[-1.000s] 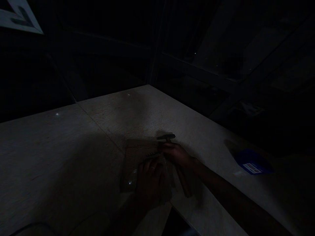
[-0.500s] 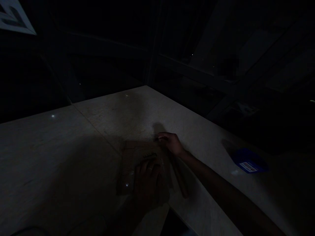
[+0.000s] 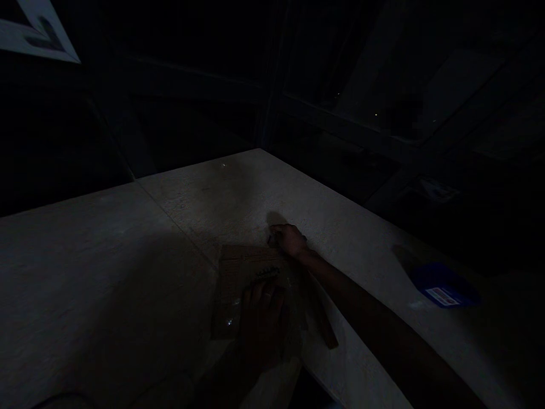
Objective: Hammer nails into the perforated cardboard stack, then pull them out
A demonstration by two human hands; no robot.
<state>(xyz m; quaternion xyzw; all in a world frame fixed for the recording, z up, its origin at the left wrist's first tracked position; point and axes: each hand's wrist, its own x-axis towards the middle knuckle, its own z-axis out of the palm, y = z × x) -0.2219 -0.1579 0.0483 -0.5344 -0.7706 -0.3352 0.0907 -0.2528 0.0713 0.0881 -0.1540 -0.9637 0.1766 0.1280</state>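
At lower centre, left hand [image 3: 261, 326] lies loosely spread on flat brown shiny packet [image 3: 231, 278]; right hand [image 3: 292, 241] covers wooden-handled hammer [image 3: 324, 324], grip unclear.

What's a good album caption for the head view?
In dim light, left hand on brown cardboard, right hand at the head of a hammer, blue container off to the right.

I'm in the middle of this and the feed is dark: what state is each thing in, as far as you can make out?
Flat brown cardboard-like rectangle: lying on the table, partly covered.
Left hand: resting on the rectangle; grip unclear.
Long brown-handled hammer: head end mostly hidden.
Right hand: over the hammer's head end; grip unclear.
Blue container with a white label: on the table, label visible.
Pale flat tabletop: dim, partly shadowed.
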